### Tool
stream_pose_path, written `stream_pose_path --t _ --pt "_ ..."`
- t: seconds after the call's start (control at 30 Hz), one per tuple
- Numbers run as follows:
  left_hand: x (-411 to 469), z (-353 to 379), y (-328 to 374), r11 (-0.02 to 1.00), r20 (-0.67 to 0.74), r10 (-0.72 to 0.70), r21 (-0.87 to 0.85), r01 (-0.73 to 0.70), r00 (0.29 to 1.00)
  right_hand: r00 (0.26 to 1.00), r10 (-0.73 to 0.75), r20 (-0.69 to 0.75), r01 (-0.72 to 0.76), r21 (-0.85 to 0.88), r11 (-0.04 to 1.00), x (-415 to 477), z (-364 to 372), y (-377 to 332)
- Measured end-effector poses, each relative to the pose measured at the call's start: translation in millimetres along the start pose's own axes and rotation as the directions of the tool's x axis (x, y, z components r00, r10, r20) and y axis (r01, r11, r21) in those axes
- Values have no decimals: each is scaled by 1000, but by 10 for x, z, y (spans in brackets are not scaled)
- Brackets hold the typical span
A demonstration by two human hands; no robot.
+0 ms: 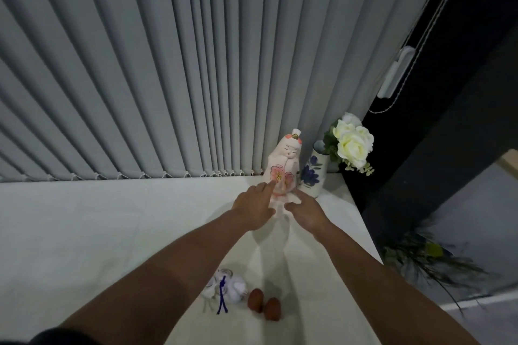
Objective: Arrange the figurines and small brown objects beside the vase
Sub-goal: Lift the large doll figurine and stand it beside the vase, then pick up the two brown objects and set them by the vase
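Across the white tabletop (112,232), work from the tall pale figurine (284,165), which stands upright at the far edge against the blinds (140,64), just beside the flowered vase (314,173) at its 3 o'clock; whether the two touch cannot be told. The step in hand looks to be settling this figurine in its spot, so steady it low near the base, nudge rather than push, and keep it clear of the vase so neither tips. Your left hand (256,204) reaches in from 7 o'clock with its grip loose and open, the forefinger touching the pink flower painted on the figurine's front. Your right hand (307,210) comes from 5 o'clock, its grip likewise open and holding nothing, fingers spread just beside the base; contact there is unclear. Well behind your hands, near the 6 o'clock edge, the small white figurine (228,290) with a blue cord and the two small brown objects (263,304) wait untouched, close together.
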State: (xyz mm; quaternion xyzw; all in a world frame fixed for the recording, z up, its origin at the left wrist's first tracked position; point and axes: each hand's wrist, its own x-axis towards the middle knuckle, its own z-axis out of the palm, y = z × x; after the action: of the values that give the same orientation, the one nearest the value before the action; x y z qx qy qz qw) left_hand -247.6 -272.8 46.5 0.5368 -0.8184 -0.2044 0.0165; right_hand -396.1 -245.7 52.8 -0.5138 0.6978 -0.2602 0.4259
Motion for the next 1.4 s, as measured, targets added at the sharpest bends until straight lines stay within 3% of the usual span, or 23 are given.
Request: stream_pose_path --t 0.17,0.4,0.6,0.77,0.87,1.07,1.4 --pt "-525 174 -61 998 180 51 -36 -45 982 999 31 29 -26 -157 987 -452 105 189" --pt "-1107 364 -66 992 236 90 -112 -65 968 994 65 92 -48 -169 984 -1093 332 562" --pt "-1299 414 -86 981 262 187 1 -194 947 981 69 181 -38 -172 984 -1396 577 658" --pt "-1313 572 -106 944 208 259 153 -292 943 995 29 99 -7 -219 976 -1528 746 593" --pt "-1317 613 -132 935 185 271 184 -304 945 994 97 42 -87 -200 976 -1584 794 607" --pt "-1338 644 -224 943 172 284 125 -307 943 985 150 -84 -156 -63 986 -1594 870 683" --pt "-1315 653 -279 934 155 337 69 -351 929 986 101 -130 -113 -83 990 -1670 1027 768"
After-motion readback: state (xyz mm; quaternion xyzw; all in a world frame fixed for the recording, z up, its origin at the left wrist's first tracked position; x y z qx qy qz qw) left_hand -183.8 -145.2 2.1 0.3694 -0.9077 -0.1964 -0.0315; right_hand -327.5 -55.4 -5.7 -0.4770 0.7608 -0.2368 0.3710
